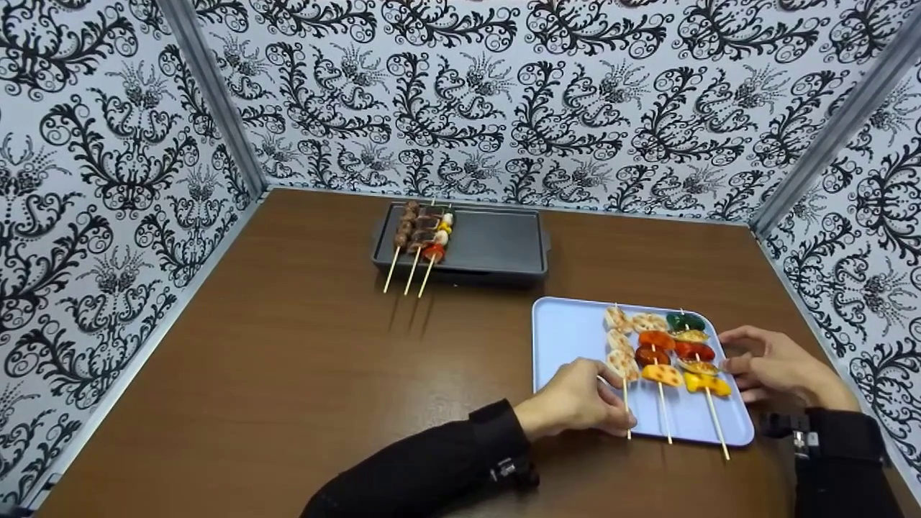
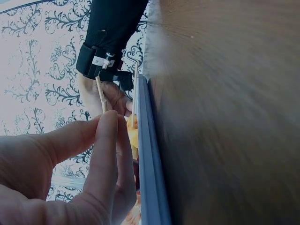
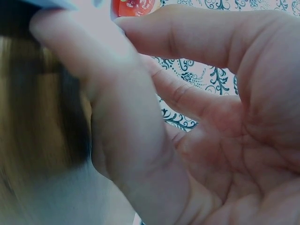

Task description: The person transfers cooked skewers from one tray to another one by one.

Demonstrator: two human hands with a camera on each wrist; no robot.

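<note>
On the light-blue tray (image 1: 568, 342) lie three skewers of toy-like food. My left hand (image 1: 579, 399) pinches the wooden stick of the leftmost one, a skewer of whitish, brown-spotted pieces (image 1: 620, 342). The left wrist view shows thumb and fingertips meeting on that stick (image 2: 101, 93), above the tray rim (image 2: 152, 187). Beside it lie a skewer with orange, dark red and yellow pieces (image 1: 653, 354) and one with green, red and yellow pieces (image 1: 696, 352). At the tray's right edge my right hand (image 1: 781, 367) grips the rim between thumb and fingers.
A dark grey grill plate (image 1: 496, 237) stands farther back on the brown table (image 1: 288, 374). Three skewers (image 1: 424, 234) lie on its left side, sticks jutting over the front edge. Patterned walls (image 1: 468, 108) enclose the table at the back and sides.
</note>
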